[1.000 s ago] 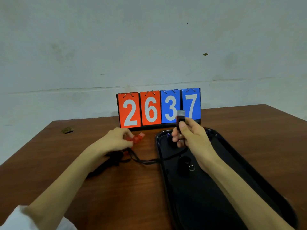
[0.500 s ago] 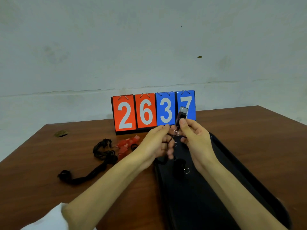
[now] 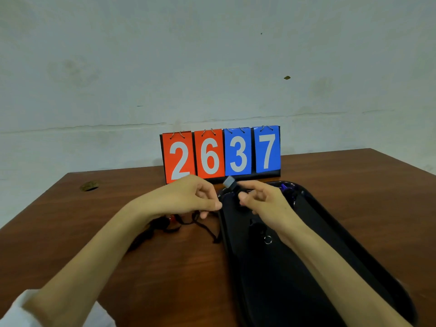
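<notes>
My right hand (image 3: 264, 204) pinches a small black whistle (image 3: 230, 182) with a silver tip, held over the far end of the black tray (image 3: 335, 234). My left hand (image 3: 186, 197) is close beside it, fingers curled, and seems to pinch a black cord (image 3: 207, 230) that trails down onto the table. A second black whistle (image 3: 258, 228) with a metal ring (image 3: 267, 239) lies in the tray under my right wrist. A bit of a red whistle (image 3: 172, 217) shows below my left hand, mostly hidden.
A flip scoreboard (image 3: 221, 154) reading 2637 stands at the back of the brown table (image 3: 141, 267), just behind my hands. A bundle of black cords (image 3: 153, 228) lies under my left wrist. A small hole (image 3: 89, 186) marks the far left of the table. A pale wall rises behind.
My left hand left the red whistles and came right to meet my right hand. Both hands then dropped lower, and the whistle tilted, its tip now below the scoreboard.
</notes>
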A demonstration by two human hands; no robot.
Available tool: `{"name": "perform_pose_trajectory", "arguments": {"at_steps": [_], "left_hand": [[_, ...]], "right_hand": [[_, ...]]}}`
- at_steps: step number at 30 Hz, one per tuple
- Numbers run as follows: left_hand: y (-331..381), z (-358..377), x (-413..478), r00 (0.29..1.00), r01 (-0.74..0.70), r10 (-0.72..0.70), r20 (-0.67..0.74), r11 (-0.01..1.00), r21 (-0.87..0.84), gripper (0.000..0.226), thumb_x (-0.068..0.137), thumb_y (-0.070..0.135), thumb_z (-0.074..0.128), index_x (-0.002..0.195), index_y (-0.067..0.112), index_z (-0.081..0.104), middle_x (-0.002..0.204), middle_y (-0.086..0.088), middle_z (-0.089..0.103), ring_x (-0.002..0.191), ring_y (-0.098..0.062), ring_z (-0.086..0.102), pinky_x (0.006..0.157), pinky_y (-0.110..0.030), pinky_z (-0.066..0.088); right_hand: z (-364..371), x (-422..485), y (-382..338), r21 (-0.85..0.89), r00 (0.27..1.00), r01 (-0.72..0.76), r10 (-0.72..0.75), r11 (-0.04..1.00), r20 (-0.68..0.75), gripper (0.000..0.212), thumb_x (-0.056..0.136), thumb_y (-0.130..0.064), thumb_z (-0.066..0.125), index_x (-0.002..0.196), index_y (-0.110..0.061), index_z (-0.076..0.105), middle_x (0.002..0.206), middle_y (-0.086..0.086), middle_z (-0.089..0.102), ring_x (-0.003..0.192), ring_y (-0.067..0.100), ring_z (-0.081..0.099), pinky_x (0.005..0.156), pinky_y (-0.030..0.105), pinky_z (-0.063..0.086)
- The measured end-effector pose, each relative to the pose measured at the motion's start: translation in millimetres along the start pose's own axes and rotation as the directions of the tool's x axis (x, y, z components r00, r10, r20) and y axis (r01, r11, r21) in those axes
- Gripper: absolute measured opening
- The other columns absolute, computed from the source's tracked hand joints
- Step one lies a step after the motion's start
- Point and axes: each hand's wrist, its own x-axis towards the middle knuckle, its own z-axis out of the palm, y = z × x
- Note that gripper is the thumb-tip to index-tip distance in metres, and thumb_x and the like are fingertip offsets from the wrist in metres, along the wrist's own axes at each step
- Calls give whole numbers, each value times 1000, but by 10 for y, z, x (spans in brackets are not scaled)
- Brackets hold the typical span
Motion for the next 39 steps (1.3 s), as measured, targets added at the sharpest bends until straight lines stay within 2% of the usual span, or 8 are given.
{"name": "perform_pose_trajectory", "arguments": {"at_steps": [3, 9, 14, 22, 26, 31, 34, 39], "left_hand": [[35, -41, -46, 984, -168, 171, -39, 984, 65, 2, 83, 25, 67, 86, 25, 68, 79, 7, 70, 77, -6, 65, 75, -17, 52], [-15, -41, -12, 949, -288, 297, -107, 953, 94, 10, 83, 21, 68, 88, 29, 70, 85, 17, 66, 87, 2, 61, 75, -10, 46], [-94, -41, -16, 990, -117, 136, 27, 925, -360, 17, 79, 31, 63, 89, 23, 75, 89, -5, 68, 74, -28, 56, 62, -23, 44], [-89, 127, 87, 992, 13, 84, 92, 660, -751, 15, 86, 19, 55, 95, 10, 63, 71, -6, 54, 47, -6, 36, 42, -18, 25], [-3, 294, 78, 992, 13, 70, 105, 768, -640, 22, 98, 26, 42, 95, 9, 56, 67, -3, 52, 44, -6, 29, 40, -18, 21], [141, 366, 31, 997, -72, 73, 0, 985, -160, 21, 98, 28, 42, 93, 17, 59, 55, 5, 56, 40, -6, 39, 45, -23, 35], [173, 307, -35, 986, -145, 153, -60, 983, 112, 20, 95, 33, 48, 77, 27, 54, 55, 6, 59, 51, -3, 52, 64, -26, 50], [172, 126, -113, 962, -160, 215, -166, 942, 295, 20, 91, 38, 53, 81, 23, 61, 66, 6, 57, 59, -3, 52, 56, -15, 41]], "right_hand": [[35, -25, 13, -116, 994, 42, -30, 992, 102, 26, 84, -19, 65, 110, -22, 64, 86, 7, 70, 85, 12, 66, 71, 12, 46], [67, -57, -22, -109, 970, 96, -69, 989, 233, 13, 75, -16, 73, 88, -17, 71, 75, -4, 72, 74, 3, 67, 72, 12, 50], [48, -93, -84, 20, 948, 167, -167, 986, 270, 10, 77, -10, 71, 82, -19, 71, 79, -1, 73, 78, 10, 69, 78, 16, 52], [18, -90, -115, 214, 979, 165, -185, 963, 80, 13, 79, -7, 67, 88, -16, 69, 82, 1, 73, 77, 10, 68, 68, 17, 53], [-1, -59, -92, 278, 981, 146, -101, 949, -168, 11, 77, -10, 69, 87, -17, 69, 81, 0, 73, 73, 5, 67, 64, 14, 51], [-65, 8, 11, 63, 902, 80, -45, 995, -429, 18, 76, -21, 73, 92, -14, 70, 78, -5, 70, 74, 4, 66, 63, 13, 51], [-26, 1, 55, -228, 903, 64, -153, 972, -401, 17, 77, -21, 73, 93, -17, 70, 77, -10, 66, 73, 1, 62, 71, 17, 52], [48, -29, 77, -454, 954, 176, -266, 873, -141, 15, 77, -21, 73, 92, -21, 71, 77, -13, 65, 73, 0, 59, 76, 19, 51]]}}
